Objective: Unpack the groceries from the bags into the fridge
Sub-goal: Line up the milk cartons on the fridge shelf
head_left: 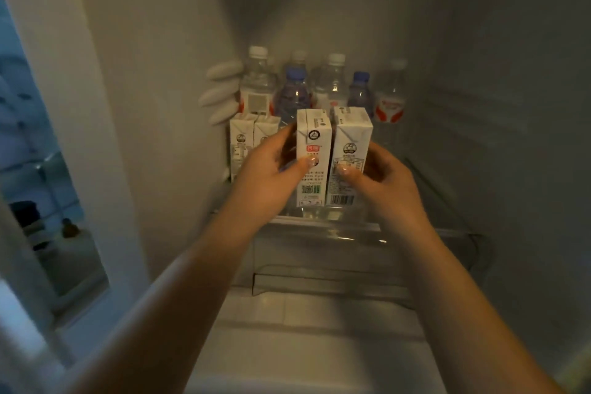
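Observation:
Both my arms reach into the open fridge. My left hand [271, 166] grips a white milk carton [313, 137] with a red label, thumb across its front. My right hand [380, 176] grips a second white milk carton [350, 137] right beside it, thumb on its front. The two cartons stand upright and touch each other at the front of the glass shelf [319, 224]. Two more white cartons [252, 134] stand to the left on the same shelf, against the side wall.
Several clear water bottles [292, 93] with white or blue caps stand in rows at the back of the shelf. White ribbed bumps [220, 93] project from the left wall. A clear drawer [319, 278] lies below the shelf. The fridge door frame [73, 137] is at the left.

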`<state>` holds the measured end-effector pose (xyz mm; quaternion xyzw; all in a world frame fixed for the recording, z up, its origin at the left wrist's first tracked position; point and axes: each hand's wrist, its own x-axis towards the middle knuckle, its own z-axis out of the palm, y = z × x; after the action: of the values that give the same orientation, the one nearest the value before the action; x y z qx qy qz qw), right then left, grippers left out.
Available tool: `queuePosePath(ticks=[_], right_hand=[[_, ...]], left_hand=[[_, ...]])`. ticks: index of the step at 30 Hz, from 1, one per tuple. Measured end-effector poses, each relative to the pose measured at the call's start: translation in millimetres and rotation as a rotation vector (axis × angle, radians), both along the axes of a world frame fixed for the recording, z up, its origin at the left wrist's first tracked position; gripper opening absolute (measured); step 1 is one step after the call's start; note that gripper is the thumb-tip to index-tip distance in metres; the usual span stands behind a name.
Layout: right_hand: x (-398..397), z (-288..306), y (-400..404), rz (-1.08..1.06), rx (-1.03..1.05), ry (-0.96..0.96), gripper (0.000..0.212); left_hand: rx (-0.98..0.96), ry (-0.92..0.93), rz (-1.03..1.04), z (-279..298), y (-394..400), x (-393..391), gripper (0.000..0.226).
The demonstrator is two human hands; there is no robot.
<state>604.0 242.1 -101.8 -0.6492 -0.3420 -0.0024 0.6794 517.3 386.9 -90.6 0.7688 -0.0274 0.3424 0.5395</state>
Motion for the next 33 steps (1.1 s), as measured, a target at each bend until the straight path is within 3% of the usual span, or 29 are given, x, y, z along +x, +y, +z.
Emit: queuePosePath(ticks=[9, 21, 26, 31, 33], right_hand=[[51.0, -6.7, 23.7, -0.019, -0.114, 0.04, 0.04], [71.8, -20.1, 41.4, 0.0, -0.221, 0.06, 0.052], [73.3, -17.9, 37.1, 0.035, -0.325, 0.057, 0.063], [73.8, -16.5, 38.0, 0.044, -0.359, 0.058, 0.067], [75.4, -15.3, 38.8, 0.048, -0.373, 0.055, 0.066]], left_hand=[[0.033, 0.079, 0.102, -18.2, 21.7, 61.8, 0.043], [0.058, 0.071, 0.195, -36.1, 33.7, 72.6, 0.04], [0.307, 0.087, 0.317, -43.7, 35.4, 64.1, 0.063], [0.891, 0.058, 0.712, -54.4, 35.4, 57.6, 0.105], [1.029, 0.126, 0.794, -54.7, 36.1, 58.5, 0.113]])
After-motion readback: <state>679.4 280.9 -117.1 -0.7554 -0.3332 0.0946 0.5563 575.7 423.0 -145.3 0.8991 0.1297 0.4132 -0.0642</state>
